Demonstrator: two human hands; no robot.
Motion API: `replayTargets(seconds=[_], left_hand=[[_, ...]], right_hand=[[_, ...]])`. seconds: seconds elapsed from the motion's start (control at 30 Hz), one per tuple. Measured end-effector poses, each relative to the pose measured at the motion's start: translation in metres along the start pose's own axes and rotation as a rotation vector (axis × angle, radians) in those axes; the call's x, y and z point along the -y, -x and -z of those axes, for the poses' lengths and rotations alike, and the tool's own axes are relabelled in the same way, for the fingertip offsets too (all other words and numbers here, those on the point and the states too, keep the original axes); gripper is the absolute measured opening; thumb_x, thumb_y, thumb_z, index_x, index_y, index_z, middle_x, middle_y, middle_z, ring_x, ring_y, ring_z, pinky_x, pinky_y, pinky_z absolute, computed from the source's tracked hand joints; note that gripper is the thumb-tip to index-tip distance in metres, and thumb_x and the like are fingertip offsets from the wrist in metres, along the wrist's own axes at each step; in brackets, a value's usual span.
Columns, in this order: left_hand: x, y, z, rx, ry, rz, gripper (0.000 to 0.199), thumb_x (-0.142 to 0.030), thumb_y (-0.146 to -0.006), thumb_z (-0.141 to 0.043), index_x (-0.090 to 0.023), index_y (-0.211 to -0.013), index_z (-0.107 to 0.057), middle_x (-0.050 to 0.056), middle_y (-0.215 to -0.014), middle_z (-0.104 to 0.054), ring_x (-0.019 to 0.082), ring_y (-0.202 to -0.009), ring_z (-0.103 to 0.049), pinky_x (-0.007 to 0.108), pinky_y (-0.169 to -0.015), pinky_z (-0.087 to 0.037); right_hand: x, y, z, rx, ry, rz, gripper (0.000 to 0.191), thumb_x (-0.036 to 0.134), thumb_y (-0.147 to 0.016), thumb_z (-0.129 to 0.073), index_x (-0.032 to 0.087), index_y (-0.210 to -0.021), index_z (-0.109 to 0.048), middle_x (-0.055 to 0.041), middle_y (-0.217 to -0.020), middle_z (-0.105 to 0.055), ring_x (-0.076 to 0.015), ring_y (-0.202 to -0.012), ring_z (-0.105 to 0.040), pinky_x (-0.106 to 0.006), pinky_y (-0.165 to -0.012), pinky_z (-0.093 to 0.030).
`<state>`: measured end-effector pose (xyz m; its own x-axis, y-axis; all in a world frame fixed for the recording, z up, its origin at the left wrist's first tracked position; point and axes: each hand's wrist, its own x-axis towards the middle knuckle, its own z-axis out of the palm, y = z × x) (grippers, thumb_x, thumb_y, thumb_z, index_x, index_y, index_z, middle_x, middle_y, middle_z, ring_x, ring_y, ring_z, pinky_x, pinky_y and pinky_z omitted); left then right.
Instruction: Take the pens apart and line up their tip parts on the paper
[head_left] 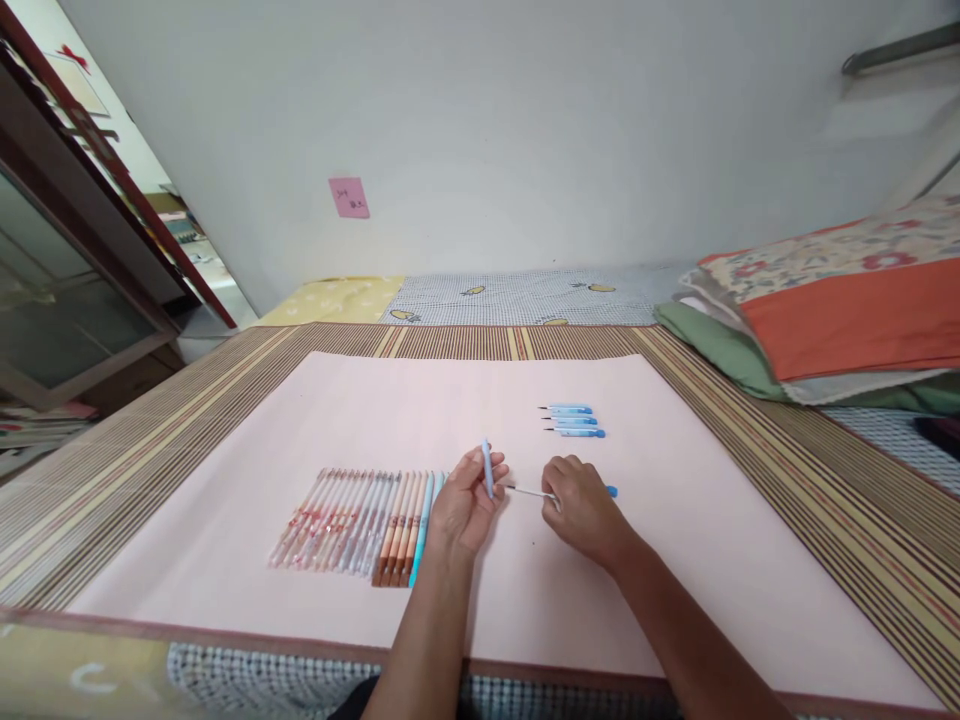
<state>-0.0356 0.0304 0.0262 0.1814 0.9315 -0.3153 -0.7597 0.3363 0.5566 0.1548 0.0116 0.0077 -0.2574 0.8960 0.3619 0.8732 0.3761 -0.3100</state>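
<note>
"Head camera: what writing shows?"

"One pink sticky note [349, 198] on the white wall [525, 150] carries dark handwriting in two short clusters, probably characters, but too small to read for certain. Any marks on the brown-ended pens [392, 540] are too fine as well."

"And the hands?"

"Apart, above the pink sheet [525, 610]. The left hand [463, 505], palm up, has a pale blue pen barrel [487, 468] between thumb and fingers. The right hand [583, 505], knuckles up, pinches a white pen refill [531, 491]."

"Which way do they point?"

"The barrel's long axis runs away from the person, far end leaning slightly left. The refill lies nearly crosswise, dark tip aimed left, just beside the barrel's near end."

"Something blue shows past the right hand."

"A blue end [613, 492]; I can't tell whether it's held or lying there. Farther off, three blue pens [576, 421] lie side by side, dark tips leftward."
</note>
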Motion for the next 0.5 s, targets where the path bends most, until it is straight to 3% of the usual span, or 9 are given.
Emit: replayTargets(seconds=[0.13,0.27,0.37,0.5], left_hand=[[0.000,0.001,0.000,-0.001,-0.016,-0.008,0.022,-0.023,-0.075,-0.085,-0.014,-0.086,-0.068,0.005,-0.082,-0.073,0.006,-0.056,-0.055,0.014,-0.044,-0.035],[0.001,0.003,-0.002,0.074,-0.099,-0.016,0.034,-0.027,-0.063,-0.093,-0.014,-0.086,-0.071,0.003,-0.077,-0.073,0.003,-0.050,-0.048,0.014,-0.046,-0.033],[0.004,0.004,-0.005,0.089,-0.162,-0.052,0.038,-0.029,-0.057,-0.095,-0.014,-0.084,-0.074,0.001,-0.070,-0.071,0.002,-0.048,-0.047,0.015,-0.048,-0.035],[0.006,0.005,-0.010,0.092,-0.212,-0.071,0.037,-0.032,-0.054,-0.097,-0.013,-0.078,-0.076,-0.001,-0.060,-0.065,0.003,-0.047,-0.047,0.015,-0.047,-0.033]], right_hand=[[-0.006,0.004,0.005,-0.095,-0.430,-0.270,0.005,0.024,-0.087,-0.057,0.023,-0.082,-0.058,0.0004,-0.071,-0.060,-0.0169,-0.061,-0.051,-0.031,-0.061,-0.038],[-0.013,0.001,0.012,-0.307,-1.036,-0.519,0.026,0.047,-0.084,-0.072,0.022,-0.089,-0.065,0.0007,-0.067,-0.061,-0.0166,-0.061,-0.055,-0.031,-0.060,-0.046],[-0.013,-0.001,0.021,-0.352,-1.322,-0.548,0.035,0.048,-0.075,-0.082,0.021,-0.092,-0.069,0.0000,-0.068,-0.062,-0.0162,-0.065,-0.058,-0.031,-0.061,-0.048],[-0.008,-0.001,0.030,-0.349,-1.352,-0.519,0.033,0.049,-0.076,-0.083,0.020,-0.088,-0.071,0.0003,-0.065,-0.062,-0.0141,-0.062,-0.056,-0.028,-0.059,-0.048]])
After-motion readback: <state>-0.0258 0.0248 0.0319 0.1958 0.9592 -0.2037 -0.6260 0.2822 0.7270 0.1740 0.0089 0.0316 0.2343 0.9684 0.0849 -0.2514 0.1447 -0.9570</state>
